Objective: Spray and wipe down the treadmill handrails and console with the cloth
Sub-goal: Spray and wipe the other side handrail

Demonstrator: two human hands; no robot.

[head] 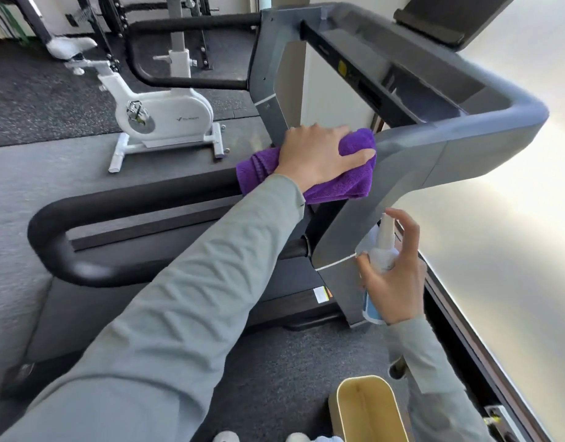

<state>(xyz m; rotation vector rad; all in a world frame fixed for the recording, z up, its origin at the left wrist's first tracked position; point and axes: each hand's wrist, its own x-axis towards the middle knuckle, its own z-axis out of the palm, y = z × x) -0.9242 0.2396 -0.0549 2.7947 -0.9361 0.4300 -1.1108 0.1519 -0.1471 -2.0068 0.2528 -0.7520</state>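
The left hand (319,156) presses a folded purple cloth (338,183) against the treadmill (434,145) where the near black handrail (115,218) meets the grey upright, fingers curled over the cloth's top edge and gripping it. The right hand (399,272) grips a small spray bottle (381,263) lower down, just beside the upright, with the forefinger lifted above the nozzle.

The main risk, as I judge it, is where the spray goes: the nozzle seems to face the upright and the left sleeve (211,298) rather than the console (386,78) (its exact aim is hard to read), so a press now could wet the sleeve or the floor. The cloth hangs partly loose below the hand, so a fast wipe could drag it off the rail or let it bunch up. The far handrail (191,25) and the console look well apart from the cloth, and could be missed.
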